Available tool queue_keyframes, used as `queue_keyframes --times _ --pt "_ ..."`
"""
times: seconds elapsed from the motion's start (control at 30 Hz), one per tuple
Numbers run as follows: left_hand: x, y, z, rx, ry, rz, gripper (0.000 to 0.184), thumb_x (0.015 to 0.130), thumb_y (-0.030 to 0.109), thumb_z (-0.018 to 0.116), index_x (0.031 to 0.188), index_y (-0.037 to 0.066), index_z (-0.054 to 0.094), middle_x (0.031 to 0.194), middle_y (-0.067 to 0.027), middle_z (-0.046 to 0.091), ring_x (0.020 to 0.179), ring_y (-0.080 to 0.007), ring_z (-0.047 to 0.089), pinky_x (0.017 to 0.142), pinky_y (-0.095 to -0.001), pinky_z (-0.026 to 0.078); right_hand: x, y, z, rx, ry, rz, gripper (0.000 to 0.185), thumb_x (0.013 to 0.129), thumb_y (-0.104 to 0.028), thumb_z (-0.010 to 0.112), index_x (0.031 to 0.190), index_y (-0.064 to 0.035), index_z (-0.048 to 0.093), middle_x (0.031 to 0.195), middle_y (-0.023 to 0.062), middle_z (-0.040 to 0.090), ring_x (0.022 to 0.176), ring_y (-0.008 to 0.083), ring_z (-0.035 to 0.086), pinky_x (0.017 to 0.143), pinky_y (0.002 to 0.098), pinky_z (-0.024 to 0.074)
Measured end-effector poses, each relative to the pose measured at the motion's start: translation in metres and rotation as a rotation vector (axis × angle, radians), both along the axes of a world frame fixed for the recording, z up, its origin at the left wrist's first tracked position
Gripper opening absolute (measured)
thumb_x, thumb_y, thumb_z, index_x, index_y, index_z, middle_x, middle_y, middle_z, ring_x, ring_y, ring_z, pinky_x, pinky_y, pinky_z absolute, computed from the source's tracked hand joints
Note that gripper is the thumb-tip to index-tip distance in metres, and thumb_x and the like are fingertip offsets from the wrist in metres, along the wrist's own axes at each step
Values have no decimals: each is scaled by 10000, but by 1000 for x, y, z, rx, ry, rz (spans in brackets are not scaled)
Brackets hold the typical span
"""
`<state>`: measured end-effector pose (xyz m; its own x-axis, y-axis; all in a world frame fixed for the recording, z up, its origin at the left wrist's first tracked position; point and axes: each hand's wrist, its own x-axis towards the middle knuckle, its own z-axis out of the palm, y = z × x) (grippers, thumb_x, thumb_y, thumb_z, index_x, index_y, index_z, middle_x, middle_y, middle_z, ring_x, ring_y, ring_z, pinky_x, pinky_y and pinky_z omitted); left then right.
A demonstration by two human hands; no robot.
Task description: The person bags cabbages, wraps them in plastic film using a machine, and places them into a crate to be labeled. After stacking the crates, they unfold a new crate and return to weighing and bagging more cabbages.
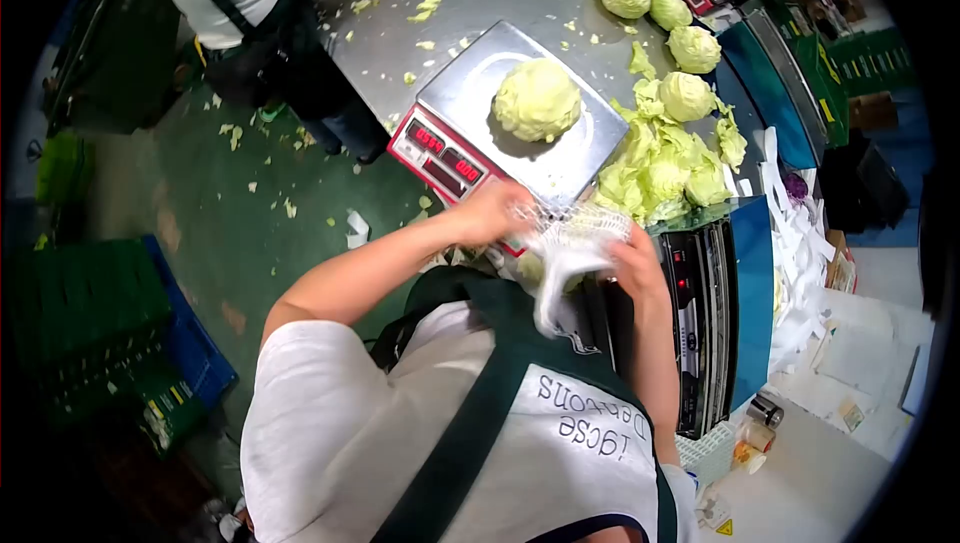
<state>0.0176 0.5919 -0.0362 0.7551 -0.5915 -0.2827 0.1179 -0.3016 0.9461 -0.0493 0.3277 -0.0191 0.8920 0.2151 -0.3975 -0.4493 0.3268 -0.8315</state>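
Note:
A white mesh net is stretched between my two hands at the near edge of the scale, its lower end hanging down and smeared by motion. My left hand grips the net's left side with closed fingers. On its right side, my right hand is closed around the mesh. Just beyond the hands, a pale green cabbage rests on the steel plate of a red weighing scale with lit red digits. Neither hand touches that cabbage. Part of another pale green shape shows below the net, mostly hidden.
Loose cabbage leaves lie heaped right of the scale, with several more cabbages behind. A blue-sided machine stands at my right, near white strips. Another person stands at the upper left. Green crates are stacked left.

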Motion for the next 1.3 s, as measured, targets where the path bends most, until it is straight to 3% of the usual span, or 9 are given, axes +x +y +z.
queue_keyframes --times 0.07,0.17,0.33,0.53,0.7,0.87,1.0,1.17,1.3 --pt "34 10 -18 -47 -314 488 174 688 -30 607 835 31 535 715 4 547 688 -101 521 627 -249 433 38 15 -27 -745 -286 -176 175 703 -12 682 835 -18 568 748 2 570 692 82 504 637 227 420" --pt "96 17 -20 -76 -273 825 278 781 82 580 1055 57 544 690 -59 529 659 -168 515 645 -290 432 111 45 -40 -722 -637 -562 278 655 68 556 920 -18 553 876 69 558 823 126 515 764 271 433" --pt "137 -15 -68 -131 34 564 445 888 171 357 1290 2 446 1288 -179 484 1152 -253 496 967 -344 390 142 68 -45 -560 -61 -230 368 868 -232 475 1108 34 561 877 182 638 838 262 589 755 366 463" --pt "33 -22 -24 -972 792 223 811 878 639 239 1394 15 296 1377 -210 381 1237 -352 413 1055 -437 320 27 37 44 -815 -519 -79 348 710 26 468 1010 -21 638 853 172 662 701 263 617 693 334 478" --pt "-19 -92 4 -1240 1530 143 785 864 594 272 1407 27 284 1410 -224 332 1259 -387 364 1071 -480 267 -57 -24 42 79 37 -554 273 933 -175 467 1015 36 621 882 94 666 776 184 645 754 301 510" --pt "-2 -206 38 -1116 1027 -400 531 825 315 392 1169 -77 491 1168 -254 549 1105 -382 520 1012 -496 352 -140 -38 34 903 -48 -680 664 935 -553 291 1399 -78 311 1411 135 373 1280 279 387 1042 425 343" --pt "-36 -328 105 -608 126 -443 536 801 209 530 1272 -28 433 1236 -133 524 1176 -238 462 1004 -374 328 -180 -113 42 730 -431 -946 703 919 -586 287 1408 -82 295 1418 142 361 1284 314 377 1070 463 298" --pt "-89 -450 89 -766 392 -522 820 805 393 633 1396 16 206 1423 -186 246 1282 -281 318 1040 -345 262 -181 -232 79 -906 -239 -1323 527 873 -332 612 1251 0 455 1144 139 560 1028 188 545 863 292 434" --pt "-85 -505 19 -395 -498 -690 774 833 419 602 1361 -37 267 1346 -277 338 1261 -371 323 1053 -405 258 -193 -287 37 -1466 -234 -1073 547 843 -363 623 1218 13 492 1186 204 539 1107 334 506 923 374 408"
